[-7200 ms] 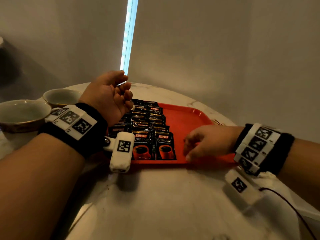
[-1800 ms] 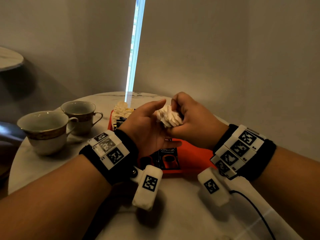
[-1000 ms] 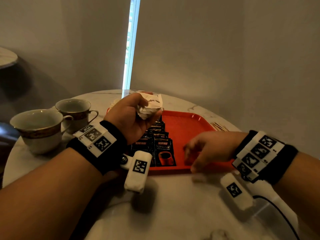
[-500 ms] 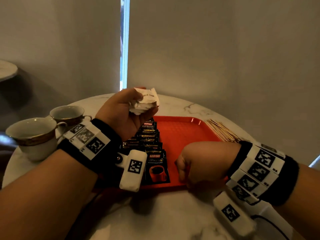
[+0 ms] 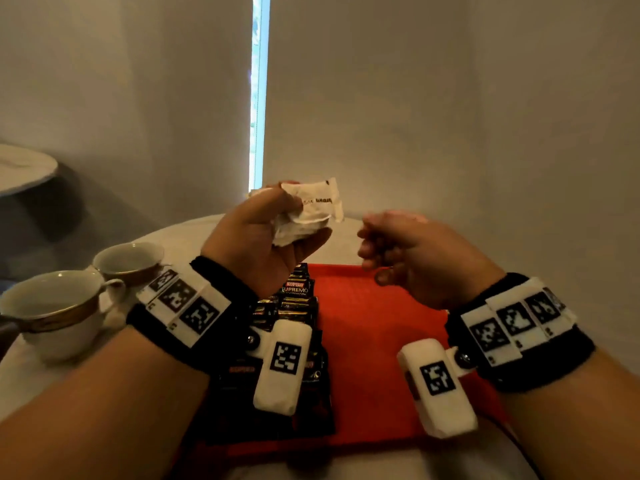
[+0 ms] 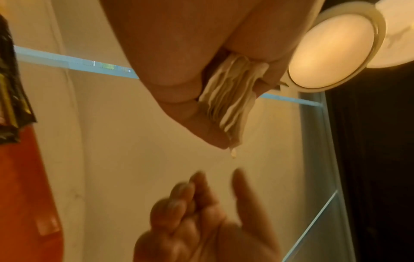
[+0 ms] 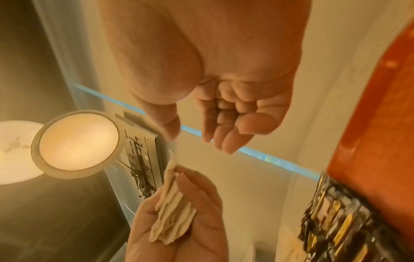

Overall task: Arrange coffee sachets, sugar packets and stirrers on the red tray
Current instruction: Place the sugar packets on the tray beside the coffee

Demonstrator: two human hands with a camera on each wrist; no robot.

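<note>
My left hand (image 5: pixel 304 221) is raised above the red tray (image 5: pixel 377 344) and grips a bunched stack of white sugar packets (image 5: pixel 320 202). The left wrist view shows the sugar packets (image 6: pixel 226 106) fanned between thumb and fingers. My right hand (image 5: pixel 375 259) hovers just right of them over the tray, fingers loosely curled and holding nothing; its empty palm (image 7: pixel 235 106) faces the packets (image 7: pixel 172 219). Black coffee sachets (image 5: pixel 296 299) lie in overlapping rows along the tray's left side. No stirrers are in view.
Two gold-rimmed white cups (image 5: pixel 52 310) (image 5: pixel 130 263) stand on the marble table (image 5: pixel 79 382) left of the tray. The right half of the tray is bare red. Walls close in behind the table.
My right hand has lifted from the tray's near edge up towards the packets in my left hand. The left hand has kept its grip, roughly in place.
</note>
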